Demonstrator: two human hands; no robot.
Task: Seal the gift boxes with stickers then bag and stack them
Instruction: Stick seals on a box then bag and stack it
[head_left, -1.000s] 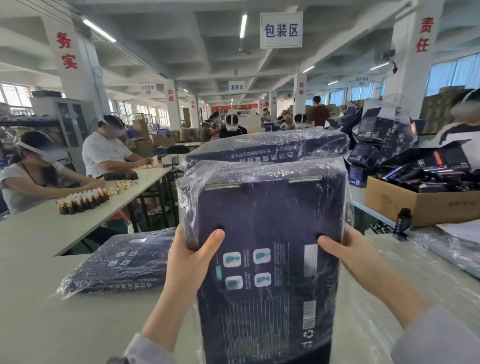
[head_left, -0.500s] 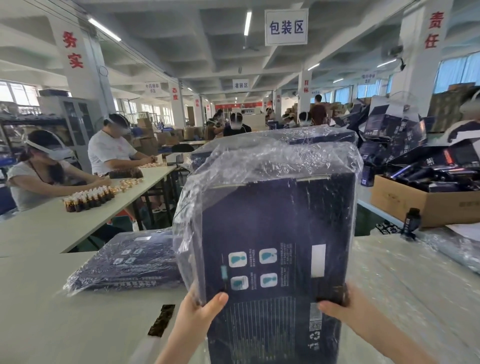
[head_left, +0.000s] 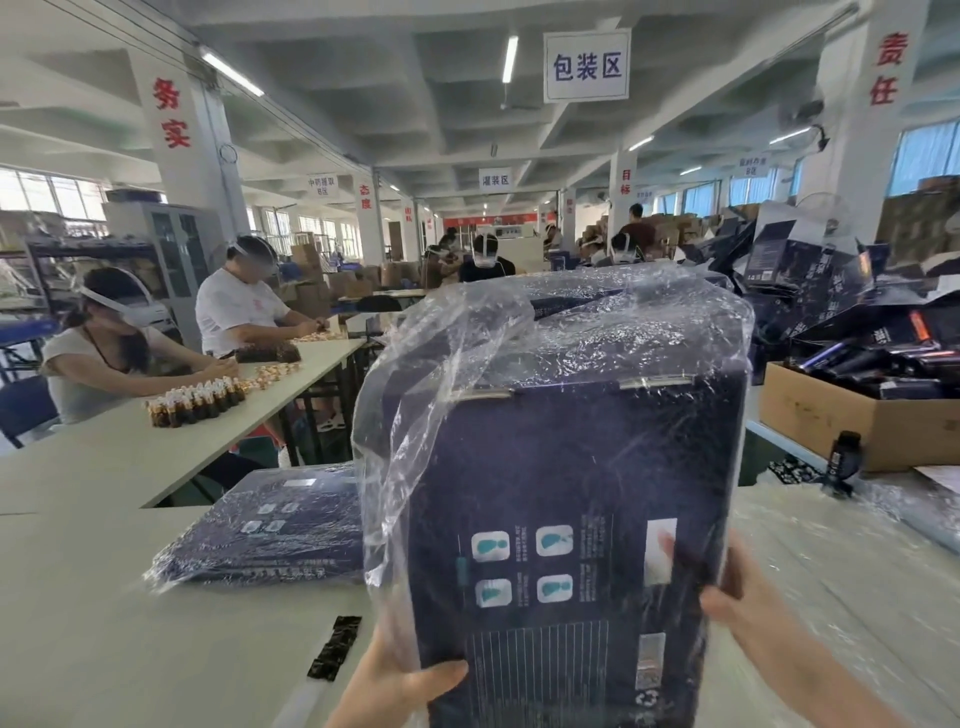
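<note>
At the lower edges of the gift box (head_left: 571, 493) that stands upright before me, both grips are pinching. My left grip (head_left: 400, 686) holds its lower left corner, thumb on the front face and fingers hidden behind. My right grip (head_left: 737, 603) holds its right edge the same way. Both hold it through the clear plastic bag (head_left: 415, 415). The bag covers the box's top and sides and balloons loosely above it. Its mouth is out of view below, so bagging looks nearly done. I cannot see whether the seal sticker is on.

Left of the box, one bagged box (head_left: 275, 525) lies flat on the surface (head_left: 104, 623), and another (head_left: 571, 291) shows behind its top. This one is still to be stacked, and the open boxes (head_left: 810, 270) piled to its right suggest more work is left.

Since a second ago, my grips have slid from mid-height down the box. The film, then snug on top, has puffed up.
</note>
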